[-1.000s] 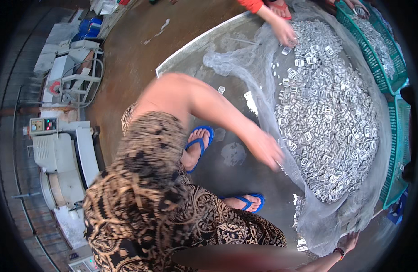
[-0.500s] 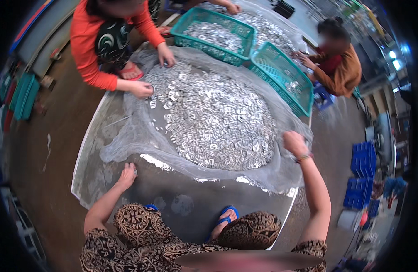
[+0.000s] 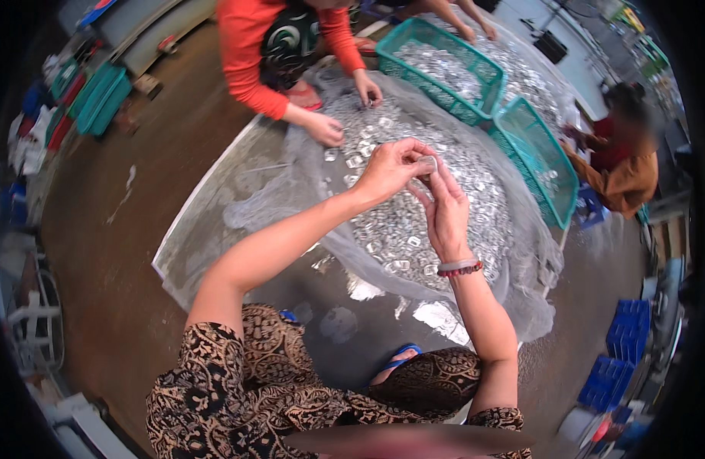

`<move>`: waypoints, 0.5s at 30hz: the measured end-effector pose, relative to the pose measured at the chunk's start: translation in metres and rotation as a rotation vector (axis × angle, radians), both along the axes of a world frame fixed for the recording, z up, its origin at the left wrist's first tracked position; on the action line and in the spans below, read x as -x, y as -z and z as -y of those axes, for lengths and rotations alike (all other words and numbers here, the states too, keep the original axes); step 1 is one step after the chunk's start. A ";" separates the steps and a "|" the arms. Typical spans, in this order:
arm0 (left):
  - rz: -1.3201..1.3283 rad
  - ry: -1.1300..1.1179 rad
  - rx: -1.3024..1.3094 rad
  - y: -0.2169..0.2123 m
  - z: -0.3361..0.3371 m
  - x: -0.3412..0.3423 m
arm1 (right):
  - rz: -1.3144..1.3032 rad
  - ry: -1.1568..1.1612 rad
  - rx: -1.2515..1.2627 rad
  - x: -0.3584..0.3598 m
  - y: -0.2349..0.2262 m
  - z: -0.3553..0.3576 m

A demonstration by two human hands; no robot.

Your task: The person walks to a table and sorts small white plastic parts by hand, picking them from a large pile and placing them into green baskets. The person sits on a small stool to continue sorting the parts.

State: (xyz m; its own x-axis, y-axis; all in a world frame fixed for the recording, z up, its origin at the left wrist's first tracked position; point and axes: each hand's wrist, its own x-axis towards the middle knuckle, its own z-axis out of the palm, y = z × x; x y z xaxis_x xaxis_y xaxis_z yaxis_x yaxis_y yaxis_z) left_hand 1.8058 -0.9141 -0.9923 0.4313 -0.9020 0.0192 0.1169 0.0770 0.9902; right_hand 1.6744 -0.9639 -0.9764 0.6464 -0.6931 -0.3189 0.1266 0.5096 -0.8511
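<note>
Change: since half a second ago both our hands have come up off the sheet's near edge and met over the heap; the view has also swung so the heap sits nearer the centre.
Left hand: our left hand (image 3: 388,170) is raised above the heap, fingers curled together, thumb and fingertips pinching a small silvery metal piece (image 3: 426,163).
Right hand: our right hand (image 3: 446,214) stands just beside the left, palm toward it, fingers long and close together, their tips touching the same piece from below; a beaded bracelet (image 3: 459,268) circles the wrist.
Metal piece: held in the air between the two hands, above the heap and clear of it.
Heap: a wide pile of small silvery metal parts (image 3: 413,222) lies on a sheet of translucent netting (image 3: 291,191), which is spread over a flat grey board (image 3: 214,229) on the brown floor (image 3: 138,252).
Co-worker opposite: a person in a red long-sleeved top (image 3: 245,53) leans in from the far side, both hands down among the parts at the heap's far edge.
Crates: two green plastic crates (image 3: 444,69) stand at the far right of the heap, the nearer one tilted, both holding more silvery parts.
Co-worker right: another person in a brown top (image 3: 628,176) sits beyond the tilted crate.
Near us: our patterned brown-and-black clothing (image 3: 253,390) fills the lower edge, with a blue sandal (image 3: 402,353) showing on the board.
Edges: stacked blue crates (image 3: 628,344) stand at the right rim.
</note>
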 end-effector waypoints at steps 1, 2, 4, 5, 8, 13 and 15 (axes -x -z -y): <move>0.024 -0.004 -0.004 -0.007 0.020 0.008 | 0.018 0.094 0.057 0.007 -0.003 0.015; 0.048 -0.010 0.041 -0.012 0.037 0.017 | 0.104 0.158 0.146 0.017 -0.004 0.031; 0.163 0.020 -0.010 -0.011 0.066 0.035 | 0.116 0.216 0.091 0.034 0.004 0.054; 0.533 -0.029 0.133 -0.008 0.076 0.043 | 0.054 0.293 0.034 0.044 0.009 0.065; 0.804 0.115 0.190 0.006 0.086 0.061 | 0.031 0.315 0.012 0.070 0.028 0.081; 0.864 0.322 0.065 0.017 0.075 0.059 | -0.134 0.084 -0.006 0.091 0.043 0.085; 0.903 0.392 0.063 0.016 0.071 0.058 | -0.222 -0.053 0.003 0.096 0.043 0.086</move>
State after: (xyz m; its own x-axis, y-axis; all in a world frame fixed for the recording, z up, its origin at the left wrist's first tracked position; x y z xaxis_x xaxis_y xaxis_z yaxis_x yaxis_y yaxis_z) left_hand 1.7479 -0.9855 -1.0088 -0.0986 -0.9640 0.2469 -0.6523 0.2500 0.7155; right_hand 1.5788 -1.0500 -1.0190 0.5964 -0.6609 -0.4555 -0.0913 0.5079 -0.8565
